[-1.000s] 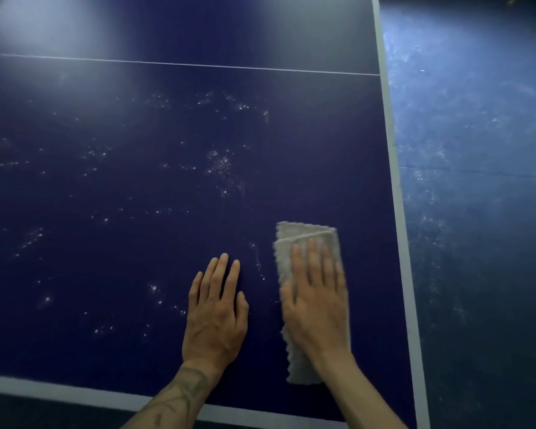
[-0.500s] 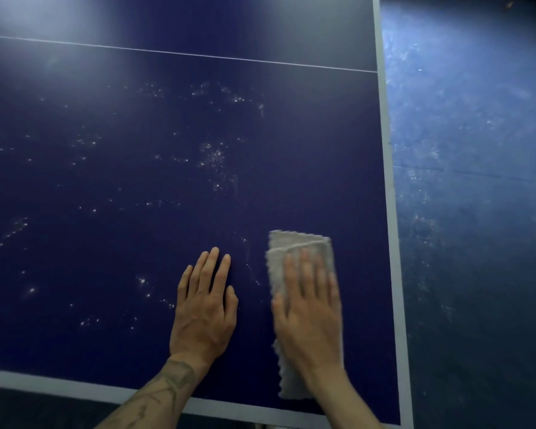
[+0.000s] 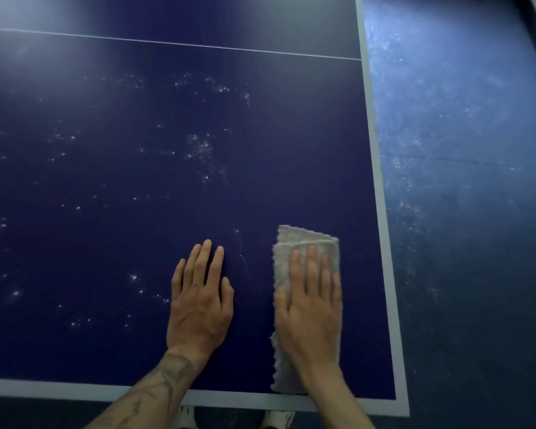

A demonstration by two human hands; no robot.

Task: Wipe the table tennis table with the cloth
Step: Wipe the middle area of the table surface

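head | cloth (image 3: 304, 243) folded, by counter (image 3: 136, 212) right near corner | right hand (image 3: 310, 308) fingers straight, together, pressing it | left hand (image 3: 198, 305) fingers flat, bracing | advice: even palm pressure, overlapping strokes toward specks (image 3: 198, 150)

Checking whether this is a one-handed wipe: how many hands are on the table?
2. The left hand lies flat on the bare table; the right hand presses flat on the folded cloth near the right edge.

Left grip (image 3: 200, 300) flat, palm down, fingers straight, close together. Right grip (image 3: 310, 308) flat, palm down, fingers extended. Left forearm (image 3: 155, 394) tattooed; right forearm (image 3: 338, 400) bare.
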